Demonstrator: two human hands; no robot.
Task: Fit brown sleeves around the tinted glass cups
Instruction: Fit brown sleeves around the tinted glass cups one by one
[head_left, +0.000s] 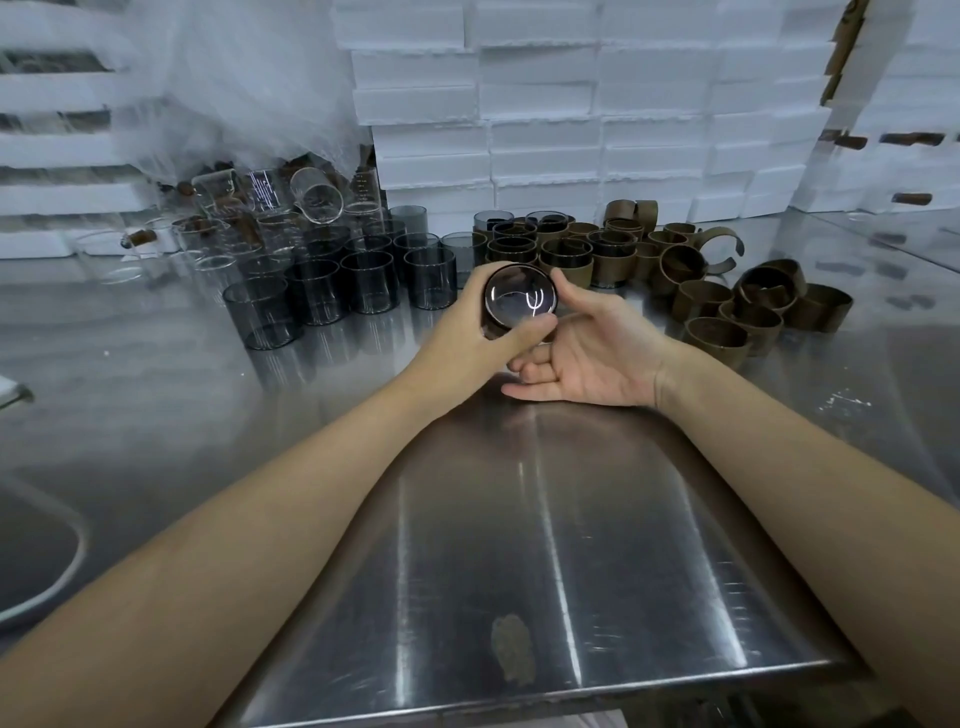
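My left hand (475, 332) grips a tinted glass cup (519, 301) tipped so that its round base faces me, above the steel table. My right hand (592, 358) cups it from the right, thumb at the rim, fingers curled underneath. A dark band at the cup's edge may be a brown sleeve; I cannot tell how far it sits on. Bare tinted cups (363, 280) stand in a cluster to the left. Sleeved cups (566, 254) stand behind my hands. Loose brown sleeves (748, 317) lie heaped on the right.
Clear glass beakers (244, 218) crowd the back left under a plastic sheet. White foam boxes (571, 104) are stacked along the back. The steel table (519, 545) stretches toward me, with a brown smudge (511, 649) near its front edge. A sink rim (67, 545) curves at the left.
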